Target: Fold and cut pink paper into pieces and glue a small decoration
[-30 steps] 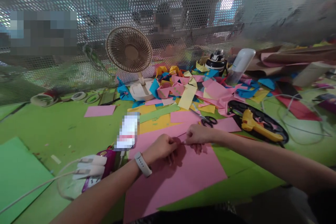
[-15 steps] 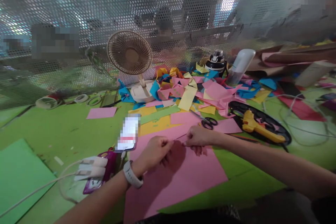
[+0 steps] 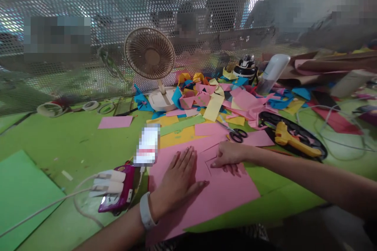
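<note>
A large sheet of pink paper lies in front of me on the green table. My left hand rests flat on its left part, palm down, fingers stretched and thumb apart; a pale band circles that wrist. To the right, my right hand is closed, its index finger bent down at the sheet. Thin dark lines like the corner of a smaller pink paper piece show at its fingertips, and the rest of that piece is under the hand. Scissors with black handles lie just beyond my right hand.
A phone and a purple power strip with white plugs lie at left. Behind stand a fan and a heap of coloured paper. A yellow glue gun sits on a black tray at right.
My left hand has gone from closed, with fingertips together near the right hand, to spread flat on the pink sheet. My right hand stays closed and has shifted slightly right.
</note>
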Motion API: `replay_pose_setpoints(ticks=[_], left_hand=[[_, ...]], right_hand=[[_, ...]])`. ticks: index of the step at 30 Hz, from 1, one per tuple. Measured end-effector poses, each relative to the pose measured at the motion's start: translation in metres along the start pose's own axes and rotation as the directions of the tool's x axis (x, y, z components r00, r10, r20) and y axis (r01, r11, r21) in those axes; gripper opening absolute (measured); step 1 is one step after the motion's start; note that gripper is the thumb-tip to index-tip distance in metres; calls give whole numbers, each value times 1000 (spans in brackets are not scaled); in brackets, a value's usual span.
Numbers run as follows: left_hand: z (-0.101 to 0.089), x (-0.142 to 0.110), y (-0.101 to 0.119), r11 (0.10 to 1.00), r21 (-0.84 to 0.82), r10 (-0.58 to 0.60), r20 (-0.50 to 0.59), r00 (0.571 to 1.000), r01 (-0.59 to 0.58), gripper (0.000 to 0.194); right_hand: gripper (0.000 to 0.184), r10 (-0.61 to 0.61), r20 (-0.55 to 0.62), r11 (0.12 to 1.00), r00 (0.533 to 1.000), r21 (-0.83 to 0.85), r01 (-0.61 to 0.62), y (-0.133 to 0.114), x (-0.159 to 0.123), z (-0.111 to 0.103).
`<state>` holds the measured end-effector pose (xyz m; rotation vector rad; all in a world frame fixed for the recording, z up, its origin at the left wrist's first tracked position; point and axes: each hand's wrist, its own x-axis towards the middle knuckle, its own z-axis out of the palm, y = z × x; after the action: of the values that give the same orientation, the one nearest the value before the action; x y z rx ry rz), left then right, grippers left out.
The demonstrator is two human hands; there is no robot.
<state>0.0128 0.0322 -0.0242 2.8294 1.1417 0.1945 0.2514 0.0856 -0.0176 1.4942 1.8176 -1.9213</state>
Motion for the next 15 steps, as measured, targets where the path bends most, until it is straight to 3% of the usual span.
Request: replay_pose_setpoints(ticks=[7,15], left_hand=[[4,-2,-3,1000,-25,-8,-14,1000,7,77],[5,4,-1,999,17,-39,-30,999,39,52]], right_hand=[[46,-8,-233,999,972,-33,0,3,-5,25],[53,-33,-268,998,963,-51,20,-1,-12,29]])
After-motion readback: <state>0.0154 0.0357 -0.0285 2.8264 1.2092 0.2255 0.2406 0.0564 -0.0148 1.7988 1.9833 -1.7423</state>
